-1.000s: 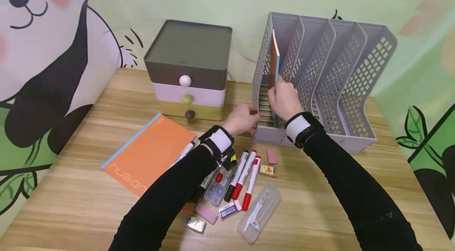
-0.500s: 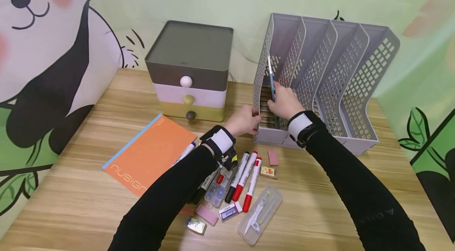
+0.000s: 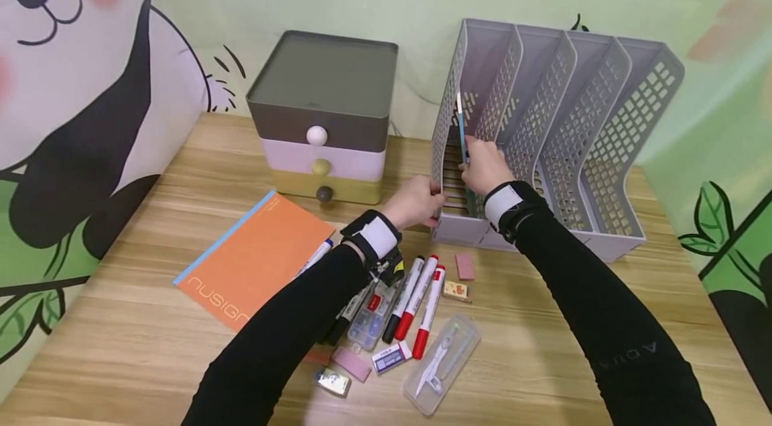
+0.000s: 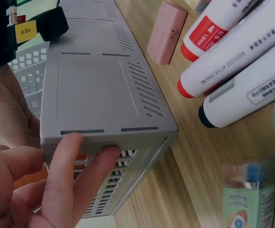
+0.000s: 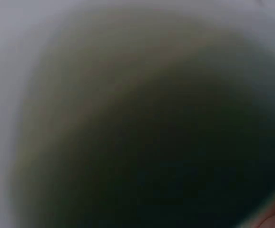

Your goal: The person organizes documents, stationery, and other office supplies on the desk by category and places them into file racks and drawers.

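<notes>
A grey mesh file rack (image 3: 603, 145) with several slots stands at the back right of the wooden desk (image 3: 145, 325). My right hand (image 3: 480, 165) grips a thin blue-edged notebook (image 3: 461, 124) standing upright in the leftmost slot. My left hand (image 3: 416, 201) grips the rack's front left corner (image 4: 109, 137), its fingers (image 4: 71, 175) curled against the grey wall. The right wrist view is a dark blur and shows nothing clear.
A three-drawer box (image 3: 322, 121) stands left of the rack. An orange notebook (image 3: 256, 258) lies at the front left. Markers (image 3: 419, 295), erasers (image 3: 464, 265), a small clear box (image 3: 370, 315) and a clear compass case (image 3: 443, 362) lie between my arms.
The notebook has gone down into the leftmost slot; its orange cover no longer shows above the rack. My right hand followed it in. The left hand has stayed on the rack corner.
</notes>
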`<action>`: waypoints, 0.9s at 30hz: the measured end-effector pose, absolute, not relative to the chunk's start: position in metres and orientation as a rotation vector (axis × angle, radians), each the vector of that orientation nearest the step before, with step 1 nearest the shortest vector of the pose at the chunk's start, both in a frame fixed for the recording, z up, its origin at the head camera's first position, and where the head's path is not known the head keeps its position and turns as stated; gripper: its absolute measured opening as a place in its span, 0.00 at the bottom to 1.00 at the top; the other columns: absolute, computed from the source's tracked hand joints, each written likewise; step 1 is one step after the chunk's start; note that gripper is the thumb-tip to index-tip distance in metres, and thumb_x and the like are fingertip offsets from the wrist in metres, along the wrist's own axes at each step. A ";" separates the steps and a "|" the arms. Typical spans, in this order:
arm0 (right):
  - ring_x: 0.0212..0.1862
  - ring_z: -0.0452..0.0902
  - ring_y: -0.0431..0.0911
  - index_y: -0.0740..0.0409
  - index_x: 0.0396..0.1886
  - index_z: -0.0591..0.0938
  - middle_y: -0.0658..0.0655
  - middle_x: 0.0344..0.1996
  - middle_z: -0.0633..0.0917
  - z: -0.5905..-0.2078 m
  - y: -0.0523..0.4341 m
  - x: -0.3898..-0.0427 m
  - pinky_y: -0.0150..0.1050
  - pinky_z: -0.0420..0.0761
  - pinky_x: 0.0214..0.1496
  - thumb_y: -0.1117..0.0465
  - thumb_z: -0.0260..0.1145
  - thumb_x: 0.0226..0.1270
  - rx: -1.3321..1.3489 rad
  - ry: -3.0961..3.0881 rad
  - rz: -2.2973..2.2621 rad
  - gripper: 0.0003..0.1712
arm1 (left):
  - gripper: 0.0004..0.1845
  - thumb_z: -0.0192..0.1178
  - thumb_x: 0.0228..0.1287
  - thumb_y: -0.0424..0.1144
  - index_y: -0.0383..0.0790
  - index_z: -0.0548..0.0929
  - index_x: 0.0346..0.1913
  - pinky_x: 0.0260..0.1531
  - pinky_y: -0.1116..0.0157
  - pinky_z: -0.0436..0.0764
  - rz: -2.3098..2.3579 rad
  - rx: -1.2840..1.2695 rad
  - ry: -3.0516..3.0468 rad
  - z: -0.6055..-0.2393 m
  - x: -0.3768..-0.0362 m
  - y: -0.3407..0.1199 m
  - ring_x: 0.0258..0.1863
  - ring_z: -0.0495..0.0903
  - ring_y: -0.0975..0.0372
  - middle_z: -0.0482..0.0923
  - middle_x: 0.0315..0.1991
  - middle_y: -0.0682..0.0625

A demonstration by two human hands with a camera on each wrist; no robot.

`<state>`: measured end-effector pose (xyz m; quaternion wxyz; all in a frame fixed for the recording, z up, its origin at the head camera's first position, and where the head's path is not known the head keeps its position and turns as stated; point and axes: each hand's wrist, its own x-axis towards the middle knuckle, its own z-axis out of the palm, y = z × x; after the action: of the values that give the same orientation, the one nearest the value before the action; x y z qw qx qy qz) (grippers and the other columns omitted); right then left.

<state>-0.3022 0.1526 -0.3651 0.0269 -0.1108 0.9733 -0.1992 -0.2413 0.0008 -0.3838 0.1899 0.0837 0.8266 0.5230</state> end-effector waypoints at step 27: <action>0.38 0.80 0.50 0.67 0.46 0.82 0.61 0.41 0.82 -0.393 0.161 -0.180 0.44 0.82 0.40 0.75 0.60 0.60 -0.862 3.176 -1.314 0.14 | 0.23 0.57 0.71 0.45 0.36 0.76 0.64 0.54 0.55 0.76 0.853 0.631 2.825 -0.394 -0.194 -0.064 0.54 0.79 0.53 0.76 0.60 0.43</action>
<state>-0.1796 0.1611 -0.3933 -0.1995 -0.2384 0.8782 -0.3634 -0.1939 -0.0644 -0.3943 0.0619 0.2086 0.9344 0.2821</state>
